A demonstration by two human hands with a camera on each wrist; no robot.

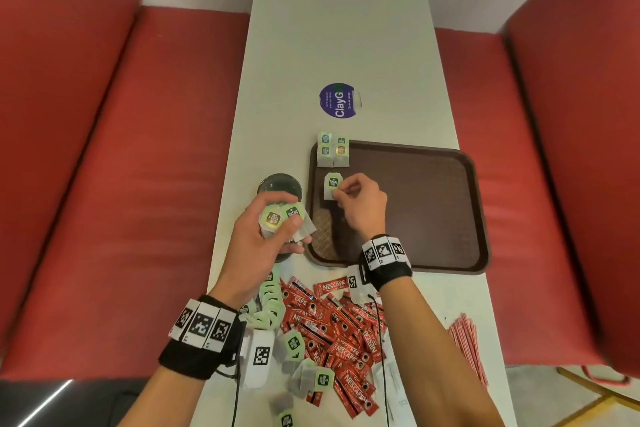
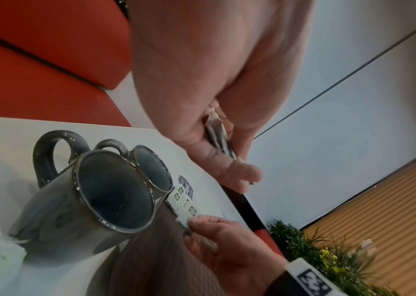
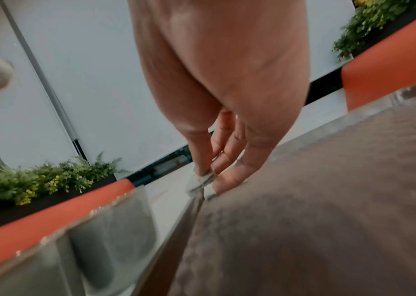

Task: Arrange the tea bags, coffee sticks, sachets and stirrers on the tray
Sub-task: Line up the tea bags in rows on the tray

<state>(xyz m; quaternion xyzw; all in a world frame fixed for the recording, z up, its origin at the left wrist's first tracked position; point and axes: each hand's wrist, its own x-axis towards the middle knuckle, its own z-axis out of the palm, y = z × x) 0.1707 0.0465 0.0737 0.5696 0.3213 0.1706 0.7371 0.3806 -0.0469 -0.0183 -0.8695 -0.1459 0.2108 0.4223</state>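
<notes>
A brown tray (image 1: pixel 433 204) lies on the white table, with several green-labelled tea bags (image 1: pixel 333 149) lined up at its far left corner. My right hand (image 1: pixel 346 194) pinches one tea bag (image 1: pixel 332 185) just above the tray's left side, below that row; its fingers (image 3: pixel 229 176) hold the bag (image 3: pixel 201 181) over the tray. My left hand (image 1: pixel 273 229) grips a small stack of tea bags (image 1: pixel 282 217) left of the tray, above the mugs; the stack's edges (image 2: pixel 217 136) show between thumb and fingers. Red coffee sticks (image 1: pixel 339 333), loose tea bags (image 1: pixel 298 367) and striped stirrers (image 1: pixel 467 347) lie near me.
Two dark grey mugs (image 2: pixel 110 192) stand on the table just left of the tray, under my left hand. A round blue sticker (image 1: pixel 338 100) lies beyond the tray. Red bench seats (image 1: pixel 121 166) flank the narrow table on both sides.
</notes>
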